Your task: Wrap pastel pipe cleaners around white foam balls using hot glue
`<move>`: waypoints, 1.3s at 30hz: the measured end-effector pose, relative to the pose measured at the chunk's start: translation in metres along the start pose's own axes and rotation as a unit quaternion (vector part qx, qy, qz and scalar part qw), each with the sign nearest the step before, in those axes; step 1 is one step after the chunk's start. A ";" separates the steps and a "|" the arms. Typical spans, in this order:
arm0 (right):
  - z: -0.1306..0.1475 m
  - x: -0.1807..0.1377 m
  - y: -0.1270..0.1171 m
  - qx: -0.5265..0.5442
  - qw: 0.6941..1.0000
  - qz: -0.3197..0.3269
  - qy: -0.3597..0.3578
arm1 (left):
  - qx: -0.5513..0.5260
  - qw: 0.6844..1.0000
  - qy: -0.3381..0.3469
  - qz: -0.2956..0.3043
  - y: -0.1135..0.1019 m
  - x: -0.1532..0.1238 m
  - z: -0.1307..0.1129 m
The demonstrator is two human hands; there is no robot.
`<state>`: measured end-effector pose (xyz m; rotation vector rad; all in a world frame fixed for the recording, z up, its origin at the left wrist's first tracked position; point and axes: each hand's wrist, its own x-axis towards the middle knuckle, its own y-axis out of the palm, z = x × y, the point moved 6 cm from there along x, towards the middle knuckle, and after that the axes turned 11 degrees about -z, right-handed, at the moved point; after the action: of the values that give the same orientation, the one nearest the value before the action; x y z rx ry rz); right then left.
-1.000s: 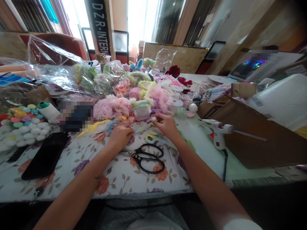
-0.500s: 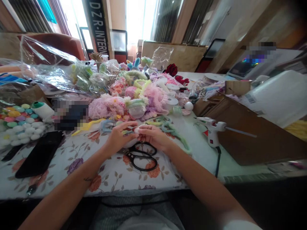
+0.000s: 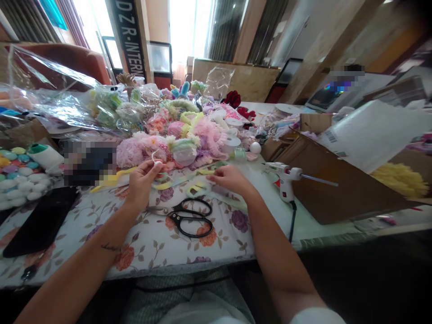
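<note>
My left hand [image 3: 143,177] is raised a little above the floral tablecloth [image 3: 158,238], with its fingertips pinched on a small white ball [image 3: 155,165]. My right hand [image 3: 229,178] reaches onto the table to the right, fingers curled and touching green and yellow ribbon pieces [image 3: 199,186]; what they grip is hidden. Black scissors [image 3: 184,215] lie on the cloth between and in front of both hands.
Behind the hands is a heap of pink, green and purple frilly ornaments [image 3: 178,139]. A white glue gun [image 3: 285,177] stands at the right beside an open cardboard box [image 3: 337,189]. A black phone [image 3: 40,222] and coloured pompoms [image 3: 16,175] are on the left.
The hands have come apart: my left hand has lifted left with the white ball, and my right hand has moved right to the ribbon pieces. The camera has shifted slightly.
</note>
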<state>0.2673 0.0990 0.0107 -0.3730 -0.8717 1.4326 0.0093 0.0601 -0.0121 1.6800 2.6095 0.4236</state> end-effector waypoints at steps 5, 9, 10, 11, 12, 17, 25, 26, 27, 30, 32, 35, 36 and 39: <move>-0.002 -0.009 0.031 0.000 0.992 0.123 -0.009 | -0.016 0.999 -0.019 -0.029 -0.005 0.006 0.001; 0.005 -0.008 0.026 0.118 0.988 0.097 0.016 | -0.009 0.999 -0.025 -0.021 -0.004 0.006 0.001; 0.004 -0.006 0.020 0.161 0.983 0.078 0.034 | -0.016 0.999 -0.034 -0.016 -0.003 0.006 0.002; 0.004 -0.004 0.013 0.200 0.977 0.059 0.049 | -0.028 0.998 -0.049 -0.008 -0.002 0.006 0.003; 0.003 -0.003 0.005 0.238 0.969 0.040 0.061 | -0.043 0.997 -0.068 0.001 0.000 0.005 0.005; 0.006 0.000 -0.023 0.436 0.897 -0.010 0.066 | -0.108 0.980 -0.167 0.021 0.005 0.000 0.013; 0.001 0.002 -0.032 0.420 0.898 -0.117 0.064 | -0.131 0.951 -0.280 0.031 0.008 -0.005 0.014; 0.004 0.003 -0.023 0.394 0.913 -0.091 0.053 | -0.128 0.950 -0.281 0.037 0.008 -0.005 0.014; 0.007 0.003 -0.013 0.348 0.935 -0.056 0.035 | -0.122 0.951 -0.281 0.042 0.008 -0.005 0.014; 0.007 0.003 -0.006 0.169 0.985 -0.011 -0.025 | -0.096 0.956 -0.272 0.053 0.008 -0.005 0.016; -0.007 0.004 -0.023 0.084 0.994 -0.061 -0.021 | -0.083 0.959 -0.264 0.062 0.008 -0.005 0.017; -0.036 0.004 -0.040 -0.013 0.999 -0.030 0.039 | -0.063 0.963 -0.252 0.075 0.009 -0.005 0.018; -0.044 0.002 -0.039 -0.034 0.998 0.015 0.054 | -0.057 0.964 -0.249 0.079 0.009 -0.005 0.019; -0.050 -0.003 -0.031 -0.057 0.991 0.106 0.061 | -0.049 0.965 -0.244 0.083 0.009 -0.006 0.020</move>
<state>0.3246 0.1056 -0.0012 -0.6493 -0.8359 1.5413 0.0228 0.0629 -0.0301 1.7119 2.0761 0.1131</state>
